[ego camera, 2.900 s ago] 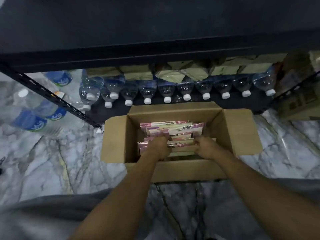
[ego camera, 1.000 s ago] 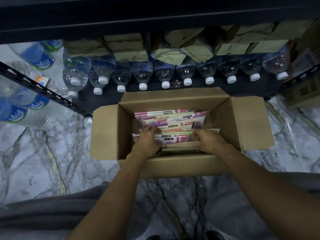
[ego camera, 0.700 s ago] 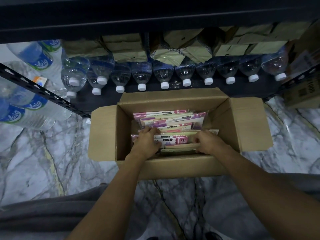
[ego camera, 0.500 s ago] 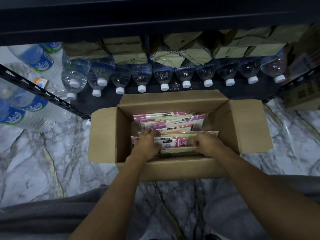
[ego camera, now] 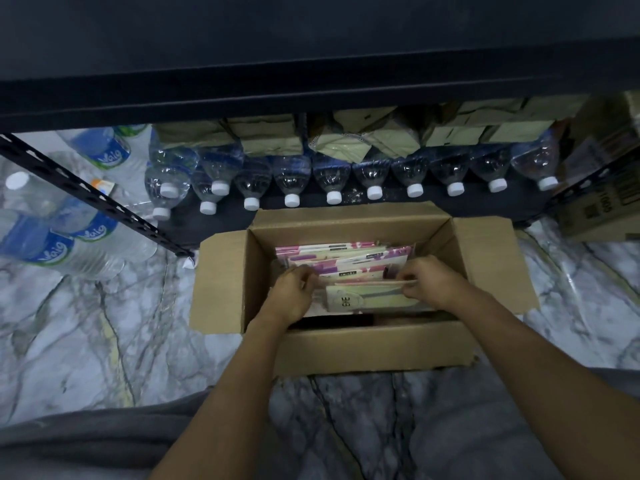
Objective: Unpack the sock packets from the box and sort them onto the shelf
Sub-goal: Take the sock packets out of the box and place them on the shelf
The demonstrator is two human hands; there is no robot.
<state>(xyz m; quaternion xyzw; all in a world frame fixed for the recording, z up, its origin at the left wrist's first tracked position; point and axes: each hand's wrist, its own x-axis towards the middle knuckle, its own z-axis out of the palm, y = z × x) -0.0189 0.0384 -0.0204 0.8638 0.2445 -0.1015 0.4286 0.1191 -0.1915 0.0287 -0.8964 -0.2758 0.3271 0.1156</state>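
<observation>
An open cardboard box (ego camera: 491,268) sits on the marble floor in front of a dark metal shelf (ego camera: 311,81). Inside stand several sock packets (ego camera: 346,259) in pink, purple and white wrappers. My left hand (ego camera: 294,296) and my right hand (ego camera: 429,280) are both inside the box, pinching the left and right top edges of a bundle of front packets (ego camera: 363,299), pale green and cream, which is tilted toward me. A dark gap shows in the box between this bundle and the near wall.
The bottom shelf board holds a row of water bottles (ego camera: 332,178) lying with white caps toward me and tan paper packets (ego camera: 263,136) behind. More bottles (ego camera: 52,244) lie left of the slanted shelf post (ego camera: 104,199). Another carton (ego camera: 602,209) stands at the right.
Both hands have shifted up onto the top edges of the front packets and pulled them up and toward me, so their flat face now shows and a gap has opened behind the near wall.
</observation>
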